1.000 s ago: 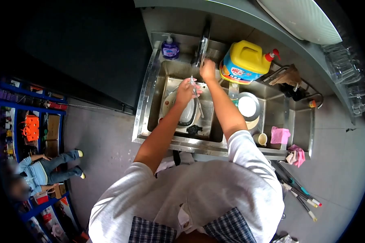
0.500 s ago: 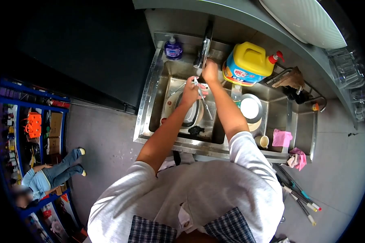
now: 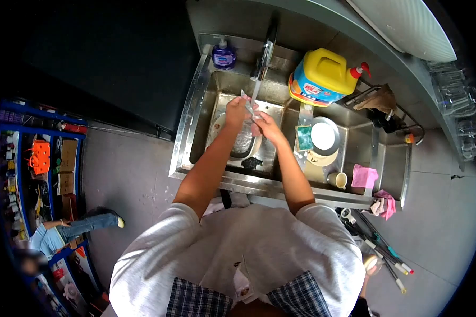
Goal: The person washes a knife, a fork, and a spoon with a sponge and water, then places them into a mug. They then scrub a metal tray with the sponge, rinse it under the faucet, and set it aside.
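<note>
Water runs from the metal faucet (image 3: pixel 264 55) into the left basin of the steel sink (image 3: pixel 275 100). Under the stream, my left hand (image 3: pixel 236 112) is closed on a thin, shiny utensil (image 3: pixel 248 107), too blurred to name surely. My right hand (image 3: pixel 266 127) has its fingers closed at the utensil's lower part, beside the left. Below both hands a dish (image 3: pixel 243 145) with water in it lies in the basin. A black scrubber (image 3: pixel 252 163) rests near the basin's front edge.
A yellow jug (image 3: pixel 328 74) and a purple soap bottle (image 3: pixel 223 55) stand behind the basins. A green sponge (image 3: pixel 304 138), plates (image 3: pixel 323 138), a cup (image 3: pixel 337 179) and a pink cloth (image 3: pixel 364 176) lie to the right. Another person (image 3: pixel 53 238) is at the far-left shelves.
The faucet now runs. My right hand has come down from the faucet to the utensil, uncovering the green sponge. Another person's hand with a round object appears at lower right.
</note>
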### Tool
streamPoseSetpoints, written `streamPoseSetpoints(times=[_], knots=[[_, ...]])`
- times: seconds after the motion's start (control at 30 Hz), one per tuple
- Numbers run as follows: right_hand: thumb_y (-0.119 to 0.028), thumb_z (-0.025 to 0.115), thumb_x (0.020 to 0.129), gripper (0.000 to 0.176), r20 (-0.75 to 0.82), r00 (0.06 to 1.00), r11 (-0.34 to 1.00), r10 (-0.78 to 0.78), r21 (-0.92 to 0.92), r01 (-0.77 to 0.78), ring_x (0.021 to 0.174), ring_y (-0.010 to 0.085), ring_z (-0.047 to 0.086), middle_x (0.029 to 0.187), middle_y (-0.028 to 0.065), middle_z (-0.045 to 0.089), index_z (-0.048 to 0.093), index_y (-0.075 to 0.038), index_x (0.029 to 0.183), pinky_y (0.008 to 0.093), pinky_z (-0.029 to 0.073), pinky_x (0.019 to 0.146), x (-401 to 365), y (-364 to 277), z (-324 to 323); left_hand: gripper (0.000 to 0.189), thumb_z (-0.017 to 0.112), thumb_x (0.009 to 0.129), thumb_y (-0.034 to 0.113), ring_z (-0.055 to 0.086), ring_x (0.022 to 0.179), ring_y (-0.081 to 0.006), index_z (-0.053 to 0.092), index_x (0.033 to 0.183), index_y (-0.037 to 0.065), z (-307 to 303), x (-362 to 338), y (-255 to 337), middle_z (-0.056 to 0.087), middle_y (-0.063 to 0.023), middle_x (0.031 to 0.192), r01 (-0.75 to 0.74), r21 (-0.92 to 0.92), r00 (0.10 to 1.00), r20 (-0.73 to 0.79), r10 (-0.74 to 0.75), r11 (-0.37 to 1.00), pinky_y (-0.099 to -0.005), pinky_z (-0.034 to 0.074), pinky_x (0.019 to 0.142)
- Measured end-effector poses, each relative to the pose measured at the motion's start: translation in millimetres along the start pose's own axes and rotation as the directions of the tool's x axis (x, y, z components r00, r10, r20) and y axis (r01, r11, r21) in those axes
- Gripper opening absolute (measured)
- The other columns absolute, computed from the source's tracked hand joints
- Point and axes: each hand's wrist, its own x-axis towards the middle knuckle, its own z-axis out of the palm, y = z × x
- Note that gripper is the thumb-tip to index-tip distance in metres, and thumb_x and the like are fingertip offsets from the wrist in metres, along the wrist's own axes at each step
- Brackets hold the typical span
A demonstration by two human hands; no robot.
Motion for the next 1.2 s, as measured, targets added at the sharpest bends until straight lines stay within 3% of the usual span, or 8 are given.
streamPoseSetpoints(times=[0.2, 0.33, 0.47, 0.6, 0.73, 0.9, 1.03, 1.2], knots=[[-0.018, 0.056, 0.087, 0.019, -0.028, 0.994, 0.963, -0.108, -0.252, 0.097, 0.051, 0.0066, 0.046, 0.061, -0.0015, 0.053, 0.064, -0.001, 0.089, 0.0218, 0.036, 0.047, 10, 9, -4, 0.014, 0.063, 0.084, 0.015, 0.061, 0.065, -0.0154, 0.057, 0.083, 0.002, -9, 0, 35, 0.062, -0.0081, 0.078, -0.076, 0.180, 0.996, -0.033, 0.083, 0.981, -0.0285, 0.052, 0.054], [-0.016, 0.060, 0.084, 0.015, -0.037, 0.973, 0.948, -0.228, -0.237, 0.213, 0.056, 0.0066, 0.050, 0.063, -0.0004, 0.056, 0.065, -0.002, 0.084, 0.0224, 0.040, 0.052, 32, 5, -5, 0.014, 0.067, 0.079, 0.007, 0.058, 0.060, -0.0158, 0.055, 0.082, 0.001, -16, 4, 58, 0.060, -0.0086, 0.074, -0.139, 0.226, 0.984, -0.081, 0.160, 0.964, -0.0304, 0.055, 0.054], [-0.019, 0.061, 0.085, 0.018, 0.036, 0.934, 0.762, -0.354, -0.567, 0.311, 0.062, 0.0086, 0.051, 0.067, 0.0000, 0.058, 0.064, -0.001, 0.084, 0.0246, 0.041, 0.058, 56, -4, -4, 0.013, 0.067, 0.078, 0.005, 0.059, 0.061, -0.0148, 0.056, 0.084, 0.001, -19, 11, 72, 0.061, -0.0083, 0.076, -0.216, 0.232, 0.968, -0.078, 0.240, 0.948, -0.0277, 0.054, 0.052], [-0.020, 0.060, 0.085, 0.020, -0.060, 0.954, 0.818, -0.292, -0.532, 0.217, 0.064, 0.0130, 0.055, 0.067, 0.0044, 0.060, 0.064, -0.001, 0.085, 0.0270, 0.043, 0.061, 65, -13, 15, 0.014, 0.068, 0.076, 0.004, 0.060, 0.061, -0.0121, 0.058, 0.084, 0.000, -9, 5, 82, 0.061, -0.0063, 0.072, -0.295, 0.381, 0.947, -0.005, 0.320, 0.876, -0.0243, 0.052, 0.051], [-0.019, 0.053, 0.089, 0.022, -0.034, 0.936, 0.891, -0.350, -0.319, 0.322, 0.066, 0.0126, 0.055, 0.073, 0.0036, 0.062, 0.063, 0.001, 0.087, 0.0257, 0.044, 0.063, 77, 7, 6, 0.009, 0.066, 0.076, 0.004, 0.060, 0.061, -0.0098, 0.059, 0.078, -0.001, 4, -7, 82, 0.062, -0.0053, 0.068, -0.336, 0.545, 0.928, 0.055, 0.367, 0.768, -0.0223, 0.048, 0.051], [-0.023, 0.051, 0.092, 0.025, -0.012, 0.990, 0.985, -0.142, -0.100, 0.140, 0.067, 0.0119, 0.057, 0.074, 0.0031, 0.062, 0.062, -0.001, 0.088, 0.0240, 0.045, 0.064, 47, 4, 2, 0.011, 0.066, 0.078, 0.005, 0.061, 0.060, -0.0123, 0.057, 0.080, -0.001, 3, 7, 60, 0.062, -0.0073, 0.068, -0.356, 0.369, 0.930, 0.052, 0.363, 0.859, -0.0222, 0.048, 0.049], [-0.021, 0.050, 0.092, 0.025, -0.027, 0.988, 0.962, -0.150, -0.234, 0.140, 0.056, 0.0086, 0.047, 0.062, -0.0004, 0.053, 0.063, -0.001, 0.085, 0.0225, 0.038, 0.052, 25, 10, -9, 0.012, 0.063, 0.081, 0.005, 0.065, 0.064, -0.0193, 0.053, 0.085, 0.000, 0, 18, 79, 0.063, -0.0107, 0.074, -0.272, 0.258, 0.943, -0.123, 0.310, 0.927, -0.0250, 0.051, 0.050], [-0.023, 0.053, 0.091, 0.024, -0.084, 0.986, 0.982, -0.144, -0.138, 0.132, 0.059, 0.0086, 0.048, 0.065, -0.0004, 0.053, 0.063, -0.002, 0.086, 0.0215, 0.039, 0.057, 16, 16, -14, 0.016, 0.064, 0.081, 0.007, 0.065, 0.068, -0.0188, 0.054, 0.090, -0.002, 9, 15, 71, 0.062, -0.0099, 0.075, -0.249, 0.257, 0.968, 0.073, 0.239, 0.934, -0.0248, 0.052, 0.053]])
